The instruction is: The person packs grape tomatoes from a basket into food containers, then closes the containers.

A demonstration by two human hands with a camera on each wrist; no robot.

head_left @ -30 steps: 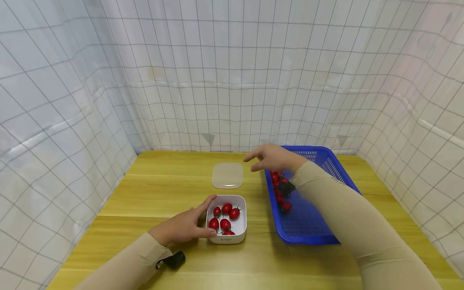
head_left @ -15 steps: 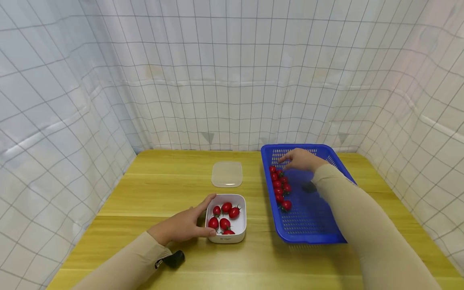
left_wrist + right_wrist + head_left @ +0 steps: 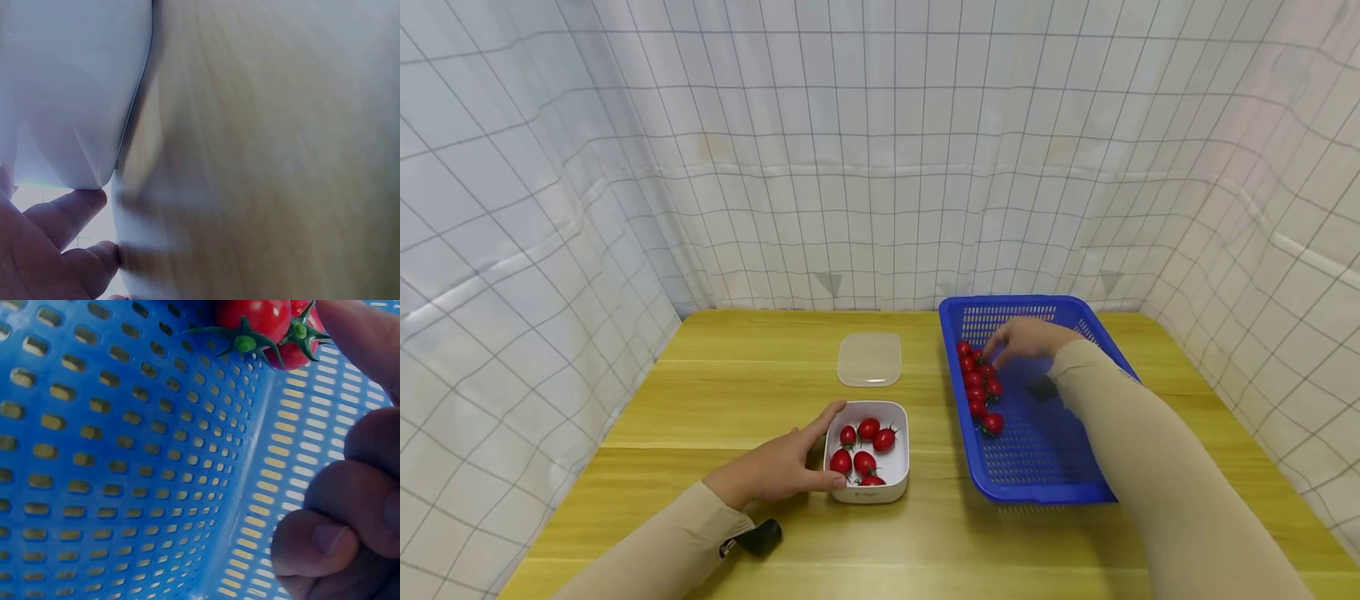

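Note:
In the head view, a white square container (image 3: 895,467) with several cherry tomatoes (image 3: 864,462) inside stands on the table. My left hand (image 3: 782,462) holds its left side, thumb at the front corner and index finger at the back corner. The left wrist view shows fingertips (image 3: 94,199) against the container's wall (image 3: 62,94). My right hand (image 3: 1028,339) reaches into a blue basket (image 3: 1037,493), thumb and index finger apart beside the tomatoes (image 3: 974,379) along its left wall. Close by in the right wrist view are two tomatoes (image 3: 259,319) with green stems; the other fingers (image 3: 319,544) are bent.
A translucent square lid (image 3: 869,360) lies flat behind the container, on the wooden table (image 3: 737,400). White gridded curtains (image 3: 880,167) enclose the table at the back and both sides. A dark device (image 3: 760,537) sits at my left wrist.
My right hand has moved right from beside the lid into the basket, then lower towards the tomatoes. The left hand and the container stay in place.

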